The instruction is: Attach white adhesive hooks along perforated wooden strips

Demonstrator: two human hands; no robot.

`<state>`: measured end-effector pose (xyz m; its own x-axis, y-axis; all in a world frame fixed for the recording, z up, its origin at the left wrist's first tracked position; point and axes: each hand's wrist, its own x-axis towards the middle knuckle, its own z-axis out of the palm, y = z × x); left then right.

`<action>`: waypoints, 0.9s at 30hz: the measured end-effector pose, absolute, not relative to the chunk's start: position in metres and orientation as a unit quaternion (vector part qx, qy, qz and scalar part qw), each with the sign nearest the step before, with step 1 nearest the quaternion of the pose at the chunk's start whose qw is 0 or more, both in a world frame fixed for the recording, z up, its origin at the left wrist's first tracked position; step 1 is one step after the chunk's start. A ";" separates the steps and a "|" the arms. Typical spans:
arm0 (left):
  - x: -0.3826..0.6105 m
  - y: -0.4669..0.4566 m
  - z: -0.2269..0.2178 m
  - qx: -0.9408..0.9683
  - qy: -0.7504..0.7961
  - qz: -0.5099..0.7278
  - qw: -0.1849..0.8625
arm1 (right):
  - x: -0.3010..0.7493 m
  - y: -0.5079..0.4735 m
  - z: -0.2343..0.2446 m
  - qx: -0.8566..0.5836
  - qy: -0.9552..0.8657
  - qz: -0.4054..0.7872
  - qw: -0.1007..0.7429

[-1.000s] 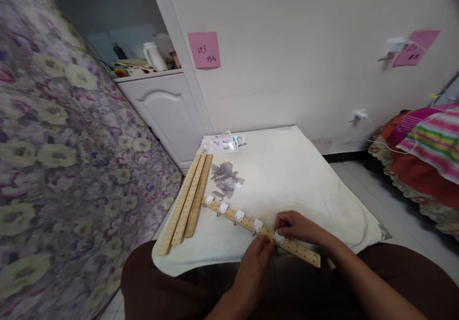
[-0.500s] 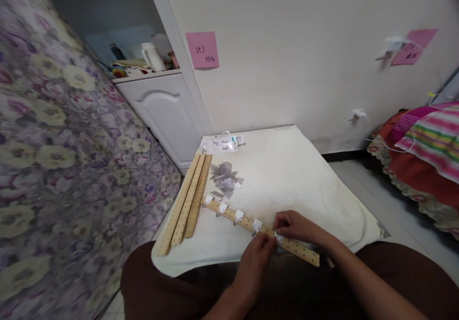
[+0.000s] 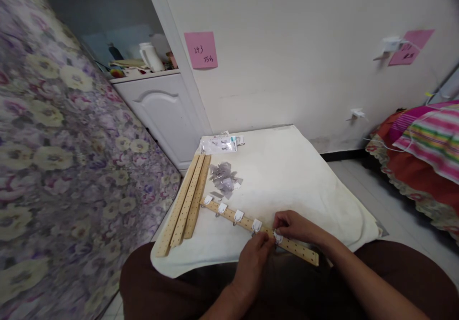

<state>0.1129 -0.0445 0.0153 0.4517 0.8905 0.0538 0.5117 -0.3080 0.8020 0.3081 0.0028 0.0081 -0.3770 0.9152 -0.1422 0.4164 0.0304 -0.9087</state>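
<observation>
A pale wooden strip with rows of holes point(image 3: 247, 222) lies slantwise near the table's front edge. Several small white tags point(image 3: 238, 216) with metal rings sit along it. At the rightmost white tag point(image 3: 278, 237), my right hand point(image 3: 290, 225) is closed, its thumb and fingers pinching the tag's upper part. My left hand point(image 3: 256, 253) comes from below, fingertips pressed together at the lower edge of the same tag and the strip. Its fingertips partly cover the metal piece there. The strip's right end point(image 3: 304, 253) sticks out past my right hand.
Three more perforated wooden strips point(image 3: 184, 200) lie along the table's left side. Beside them is a heap of small clear packets point(image 3: 224, 176). A flat clear package point(image 3: 218, 144) rests at the back of the cloth-covered table point(image 3: 287, 176). A floral curtain point(image 3: 89, 167) hangs at left.
Both hands stay at the rightmost tag with only slight finger movement. The view has shifted very slightly.
</observation>
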 end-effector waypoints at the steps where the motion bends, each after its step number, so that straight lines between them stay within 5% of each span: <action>1: 0.113 -0.045 0.014 0.771 0.458 0.253 0.364 | 0.308 0.003 0.007 -0.498 -0.670 0.488 0.256; 11: 0.105 -0.045 0.004 0.837 0.405 0.231 0.285 | 0.316 0.000 0.014 -0.473 -0.619 0.570 0.260; 27: 0.096 -0.043 -0.007 0.838 0.332 0.310 0.302 | 0.324 -0.058 0.016 -0.608 -0.724 0.267 0.187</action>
<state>0.0957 -0.0432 -0.0067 0.5881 0.7435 0.3185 0.3689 -0.5970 0.7124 0.3240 -0.0584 0.0156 -0.1911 0.9801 -0.0541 0.7809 0.1184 -0.6134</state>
